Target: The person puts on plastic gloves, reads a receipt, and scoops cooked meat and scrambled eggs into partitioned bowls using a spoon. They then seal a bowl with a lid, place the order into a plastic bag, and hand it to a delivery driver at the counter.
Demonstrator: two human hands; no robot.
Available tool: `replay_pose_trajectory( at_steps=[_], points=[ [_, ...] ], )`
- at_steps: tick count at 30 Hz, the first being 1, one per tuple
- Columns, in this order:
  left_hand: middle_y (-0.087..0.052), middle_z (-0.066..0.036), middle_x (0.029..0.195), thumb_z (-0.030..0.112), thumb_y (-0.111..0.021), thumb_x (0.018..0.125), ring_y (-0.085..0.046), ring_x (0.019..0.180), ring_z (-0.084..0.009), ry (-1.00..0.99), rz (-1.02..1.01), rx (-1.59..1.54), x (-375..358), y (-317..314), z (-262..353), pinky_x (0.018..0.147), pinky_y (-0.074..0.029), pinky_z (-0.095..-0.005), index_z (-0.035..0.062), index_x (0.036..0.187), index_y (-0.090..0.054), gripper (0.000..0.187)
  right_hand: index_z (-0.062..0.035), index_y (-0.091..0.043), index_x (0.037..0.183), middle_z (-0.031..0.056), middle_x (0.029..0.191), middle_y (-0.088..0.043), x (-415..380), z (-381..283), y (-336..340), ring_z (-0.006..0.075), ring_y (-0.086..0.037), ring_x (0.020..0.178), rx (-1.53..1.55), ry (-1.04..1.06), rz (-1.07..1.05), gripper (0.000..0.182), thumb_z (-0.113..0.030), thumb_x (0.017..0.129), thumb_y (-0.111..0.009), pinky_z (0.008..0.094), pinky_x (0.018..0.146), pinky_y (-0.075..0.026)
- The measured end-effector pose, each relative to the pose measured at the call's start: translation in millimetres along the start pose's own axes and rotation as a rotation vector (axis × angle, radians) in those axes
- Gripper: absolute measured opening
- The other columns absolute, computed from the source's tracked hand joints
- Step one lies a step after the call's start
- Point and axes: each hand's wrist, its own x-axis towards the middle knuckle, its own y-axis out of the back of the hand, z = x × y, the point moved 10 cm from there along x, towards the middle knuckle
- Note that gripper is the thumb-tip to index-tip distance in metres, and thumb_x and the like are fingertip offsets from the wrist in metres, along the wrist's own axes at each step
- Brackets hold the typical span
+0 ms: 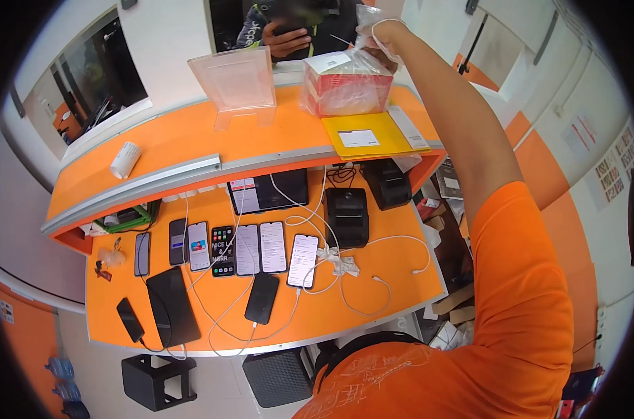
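My right hand (387,43) is raised at the top of the view, its fingers closed round the gathered neck of a clear plastic bag. Inside the bag is a red and white box (348,87) with a white label on top, standing on the orange upper shelf (170,143). In front of the box lies a yellow envelope (362,136) with a white label, and a grey-white packet (408,127) is at its right side. A clear acrylic stand (234,80) is left of the box. My left hand is not in view.
Several phones (261,297) with white cables, a tablet (174,307), a large screen (268,192) and black printers (348,216) occupy the lower desk. A paper roll (125,160) lies on the shelf. Another person's hand (287,43) holds a dark device beyond it. Stools (278,377) stand below.
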Motion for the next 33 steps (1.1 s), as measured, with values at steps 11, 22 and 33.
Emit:
replay_pose_trajectory(
  at_steps=[11,22,33],
  points=[
    [-0.063,-0.010,0.098,0.031,-0.068,0.082,-0.061,0.091,-0.0293,-0.044,-0.035,0.077,6,-9,-2,0.078,-0.051,-0.0428,0.0086,0.104,-0.065,0.031,0.0013,-0.058,0.125,0.0196,0.123,-0.064,-116,1,44,0.0321,-0.061,0.114,-0.853,0.547,0.499,0.048,-0.033,0.091,-0.063,0.0411,0.101,-0.046],
    [-0.064,-0.011,0.099,0.031,-0.069,0.080,-0.062,0.093,-0.0306,-0.085,-0.039,0.156,3,-38,-2,0.079,-0.051,-0.0441,0.0090,0.104,-0.065,0.032,0.0039,-0.066,0.110,0.0260,0.100,-0.068,-187,221,76,0.0441,-0.063,0.097,-0.357,0.460,0.769,0.041,-0.024,0.101,-0.038,0.0474,0.094,-0.042],
    [-0.065,-0.011,0.101,0.031,-0.071,0.079,-0.063,0.095,-0.0320,-0.132,0.012,0.194,11,-37,5,0.080,-0.052,-0.0453,0.0094,0.104,-0.066,0.034,0.0018,-0.068,0.110,0.0219,0.110,-0.068,-188,227,71,0.0392,-0.062,0.104,-0.549,0.565,0.858,0.042,-0.027,0.098,-0.040,0.0499,0.098,-0.041]
  ],
)
